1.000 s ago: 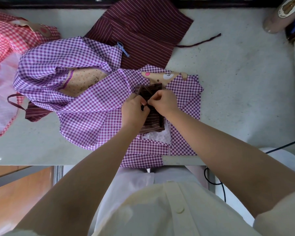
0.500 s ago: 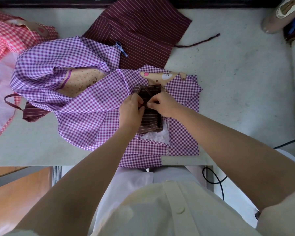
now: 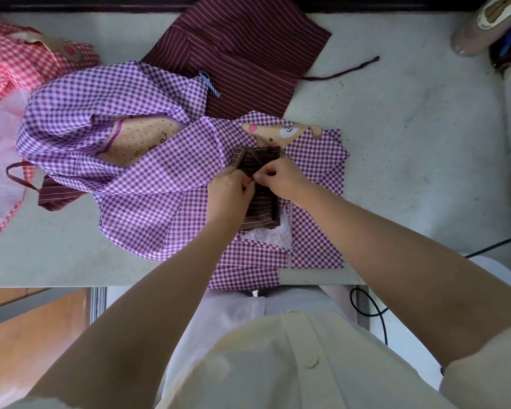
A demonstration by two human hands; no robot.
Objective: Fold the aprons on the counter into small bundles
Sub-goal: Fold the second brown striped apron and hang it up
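Half hidden beneath both hands: striped bundle [image 3: 260, 205], lying on the purple apron [image 3: 148, 187] near the counter's [image 3: 410, 149] front edge. Cut off by the frame: pink apron [image 3: 9, 66] at left, maroon apron [image 3: 242, 54] at top; under the purple cloth, a striped piece [image 3: 56, 197] barely showing. Left hand [image 3: 229, 188] and right hand [image 3: 282, 180] touching over the bundle's middle, fingers curled tight on a dark strap [image 3: 248, 162]; exact hold at the fingertips too small to make out.

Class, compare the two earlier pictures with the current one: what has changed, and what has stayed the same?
Almost nothing. The left hand and right hand keep pinching the brown striped bundle, shifting only slightly. The bundle, the purple gingham apron under it and the maroon striped apron lie as before.
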